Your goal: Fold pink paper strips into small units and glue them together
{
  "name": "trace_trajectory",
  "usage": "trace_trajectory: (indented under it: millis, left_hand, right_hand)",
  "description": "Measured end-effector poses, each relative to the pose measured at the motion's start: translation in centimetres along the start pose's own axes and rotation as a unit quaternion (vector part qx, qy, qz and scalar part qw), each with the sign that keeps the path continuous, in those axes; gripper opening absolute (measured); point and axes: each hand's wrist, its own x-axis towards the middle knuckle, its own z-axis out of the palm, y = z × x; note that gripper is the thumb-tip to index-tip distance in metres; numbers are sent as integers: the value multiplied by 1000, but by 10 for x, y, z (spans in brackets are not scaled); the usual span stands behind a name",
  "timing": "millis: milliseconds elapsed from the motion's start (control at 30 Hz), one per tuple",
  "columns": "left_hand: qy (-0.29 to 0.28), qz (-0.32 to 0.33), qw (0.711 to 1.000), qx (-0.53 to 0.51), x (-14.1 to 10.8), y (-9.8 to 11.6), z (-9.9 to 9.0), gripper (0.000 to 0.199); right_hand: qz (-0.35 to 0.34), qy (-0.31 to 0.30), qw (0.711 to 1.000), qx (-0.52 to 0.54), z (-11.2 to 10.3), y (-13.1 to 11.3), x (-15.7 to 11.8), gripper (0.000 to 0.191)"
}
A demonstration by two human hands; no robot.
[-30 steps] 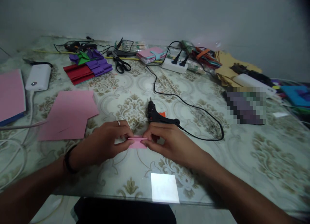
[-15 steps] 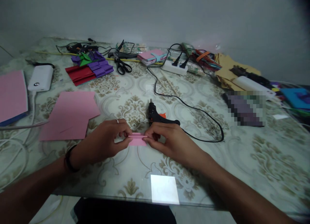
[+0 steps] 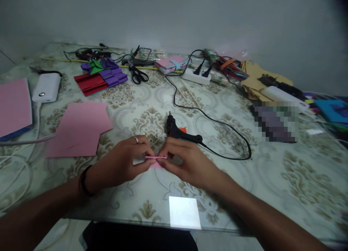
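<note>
A small piece of folded pink paper (image 3: pixel 157 164) is held just above the table, pinched between both hands. My left hand (image 3: pixel 130 155), with a ring and a dark wristband, is closed on its left part. Close beside it, my right hand (image 3: pixel 185 157) is closed on the right part, and the fingertips of both hands nearly meet at a fold. The fingers cover much of the paper. Right behind my right hand lies a black glue gun (image 3: pixel 181 130), its nozzle pointing away from me. A larger pink sheet (image 3: pixel 78 129) with a cut-out corner lies to the left.
Black-handled scissors (image 3: pixel 138 75), purple folded paper (image 3: pixel 114 76) and red folded paper (image 3: pixel 91 83) lie at the back. A white power strip (image 3: pixel 196 76) feeds the glue gun's looping cord (image 3: pixel 231 125). A white power bank (image 3: pixel 46 87) with a cable sits left; a pixelated object (image 3: pixel 276 122) lies right.
Both hands have drawn closer together along the pink paper and come slightly nearer to me. Less of the paper shows now, and its fold is pinched at the middle.
</note>
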Motion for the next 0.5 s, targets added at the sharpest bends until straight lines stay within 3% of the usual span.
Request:
trace_trajectory:
  millis: [133,500]
  left_hand:
    - [31,16,999,9,0,4,-2,13]
    - [50,33,998,-27,-1,15,1,18]
  right_hand:
    - [0,14,1000,9,0,-2,0,7]
    - [-44,41,997,52,8,-8,0,11]
